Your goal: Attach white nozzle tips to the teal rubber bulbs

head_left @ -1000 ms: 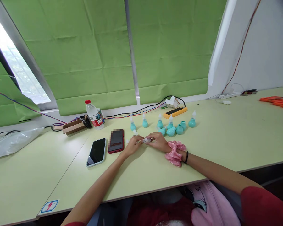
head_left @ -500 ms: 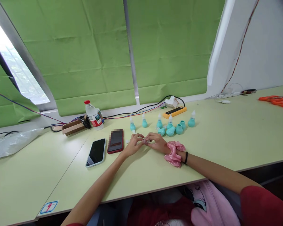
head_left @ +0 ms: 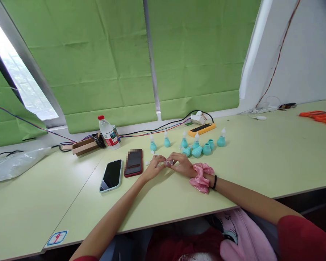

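My left hand [head_left: 153, 169] and my right hand [head_left: 183, 164] meet over the table, fingertips pinched together. Between them is a small whitish, translucent piece [head_left: 170, 162], mostly covered by the fingers. More small white pieces [head_left: 153, 152] lie just beyond my left hand. Behind the hands stand several turquoise bulb-shaped bottles with pointed clear tips, one of them a tipped bottle [head_left: 166, 141] at the back. Closer to my right hand are turquoise pots [head_left: 207, 149] without tips, some upright and one lying on its side [head_left: 197, 152]. A pink scrunchie [head_left: 201, 177] circles my right wrist.
Left of my hands lie a red-cased phone [head_left: 133, 163] and a pale-cased phone [head_left: 111, 175]. A plastic bottle [head_left: 108, 133], an open cardboard box [head_left: 85, 145] and a yellow power strip [head_left: 201, 129] line the back, among cables. Orange-handled scissors [head_left: 319, 116] lie far right.
Both hands stay almost in place. The whitish piece shows slightly more between the fingertips now; the bottles and phones have not moved.
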